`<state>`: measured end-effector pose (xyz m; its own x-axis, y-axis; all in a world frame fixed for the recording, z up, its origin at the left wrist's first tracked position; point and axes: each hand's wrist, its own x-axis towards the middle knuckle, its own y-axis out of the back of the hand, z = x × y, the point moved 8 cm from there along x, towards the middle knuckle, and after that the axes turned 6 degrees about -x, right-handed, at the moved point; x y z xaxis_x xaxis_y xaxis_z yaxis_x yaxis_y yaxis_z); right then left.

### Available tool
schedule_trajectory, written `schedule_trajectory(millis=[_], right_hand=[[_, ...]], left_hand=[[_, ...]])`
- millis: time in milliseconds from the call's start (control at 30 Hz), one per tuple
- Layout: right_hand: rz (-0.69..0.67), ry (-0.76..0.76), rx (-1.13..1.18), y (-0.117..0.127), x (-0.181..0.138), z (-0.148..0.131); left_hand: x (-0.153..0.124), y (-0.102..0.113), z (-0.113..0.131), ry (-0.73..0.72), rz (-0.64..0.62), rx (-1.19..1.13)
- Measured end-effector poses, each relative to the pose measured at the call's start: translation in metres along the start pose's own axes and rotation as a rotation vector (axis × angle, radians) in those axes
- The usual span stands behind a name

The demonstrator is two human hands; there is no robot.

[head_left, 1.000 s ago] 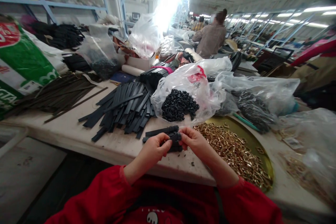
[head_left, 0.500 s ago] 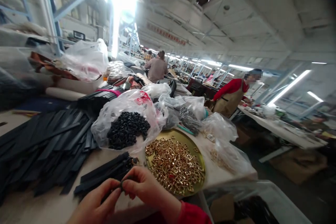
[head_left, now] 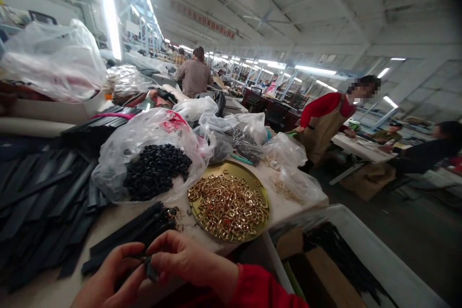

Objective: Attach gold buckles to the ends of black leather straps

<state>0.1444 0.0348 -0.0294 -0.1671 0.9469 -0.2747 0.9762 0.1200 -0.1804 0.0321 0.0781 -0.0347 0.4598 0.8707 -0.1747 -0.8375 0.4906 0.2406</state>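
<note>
The table [head_left: 283, 208] is ending just right of the brass tray [head_left: 234, 167], and open floor is lying beyond that edge. At the near edge, the left hand [head_left: 108, 279] and right hand [head_left: 186, 260] are pinching a black strap piece [head_left: 149, 269] between closed fingertips, just beside the strap stack [head_left: 130, 236].

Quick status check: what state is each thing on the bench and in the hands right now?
left hand, pinching the black piece
right hand, pinching the same piece
black piece, held between both hands
strap bundle, lying flat on the table
gold tray, heaped with gold buckles
plastic bag, slumped, holding black rings
</note>
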Motion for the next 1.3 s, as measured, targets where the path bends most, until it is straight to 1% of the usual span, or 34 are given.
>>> schedule_trajectory(millis=[33,100,200,267,333,400,533,600,700,800,867,933,1067,1133,1200,1233,1300], right_hand=[[-0.024,-0.034,0.007,-0.002,-0.002,0.006],[-0.043,-0.079,0.041,-0.007,-0.008,0.014],[0.067,-0.069,0.113,0.0,-0.016,0.019],[0.113,-0.037,0.13,0.005,-0.018,0.021],[0.128,0.0,0.092,0.008,-0.018,0.022],[0.159,0.023,0.028,0.01,-0.018,0.023],[0.302,0.064,-0.113,0.017,-0.02,0.021],[0.323,0.066,-0.142,0.017,-0.02,0.021],[0.253,0.061,-0.172,0.013,-0.021,0.02],[0.103,0.029,-0.131,0.003,-0.027,0.021],[0.033,-0.01,-0.079,-0.002,-0.033,0.022],[0.01,-0.051,-0.022,-0.004,-0.038,0.024],[-0.051,-0.176,0.223,-0.014,-0.042,0.034],[-0.065,-0.212,0.288,-0.017,-0.043,0.039],[-0.032,-0.199,0.212,-0.015,-0.044,0.039],[0.012,-0.165,0.107,-0.01,-0.045,0.037],[0.124,-0.033,-0.203,0.001,-0.047,0.026]], left_hand=[[-0.001,-0.003,0.002,0.016,-0.05,0.029],[-0.005,-0.003,0.01,0.016,-0.06,0.136],[-0.014,-0.007,0.021,0.0,-0.063,0.238],[-0.018,-0.009,0.024,-0.005,-0.041,0.227],[-0.022,-0.015,0.022,0.009,-0.068,0.132],[-0.027,-0.02,0.018,0.062,-0.087,0.005],[-0.034,-0.03,0.011,0.183,-0.13,-0.209],[-0.035,-0.033,0.009,0.211,-0.138,-0.269],[-0.039,-0.035,0.004,0.246,-0.148,-0.337],[-0.045,-0.039,-0.005,0.304,-0.184,-0.44],[-0.05,-0.042,-0.008,0.325,-0.211,-0.497],[-0.054,-0.044,-0.006,0.314,-0.234,-0.522],[-0.06,-0.047,0.006,0.284,-0.286,-0.567],[-0.062,-0.049,0.009,0.288,-0.3,-0.592],[-0.064,-0.05,0.006,0.305,-0.307,-0.606],[-0.065,-0.051,0.003,0.316,-0.309,-0.606],[-0.066,-0.052,-0.006,0.334,-0.311,-0.579]])
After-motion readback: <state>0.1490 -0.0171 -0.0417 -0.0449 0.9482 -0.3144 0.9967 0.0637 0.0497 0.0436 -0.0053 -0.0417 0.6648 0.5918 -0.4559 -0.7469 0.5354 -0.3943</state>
